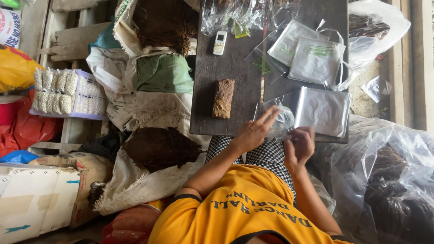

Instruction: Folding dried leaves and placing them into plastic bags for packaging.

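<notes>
Green-labelled clear pouches [316, 61] on board [235, 68]

A dark wooden board [235, 68] carries a brown block [223, 98], phone [219, 43] (white) and clear bags [316, 61].

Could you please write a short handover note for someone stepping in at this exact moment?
Left hand: open, fingers spread, resting on a clear plastic bag at the near edge of the dark wooden board.
Right hand: fingers pinched on the same bag's edge.
On the board: a pressed brown block lies bare, left of the hands; a stack of flat clear bags sits just right of the bag in hand; more bags and a small white phone lie farther back.
Done: the block is not in any bag.
Left: the bag in hand looks unfilled, though its contents are hard to tell.
</notes>
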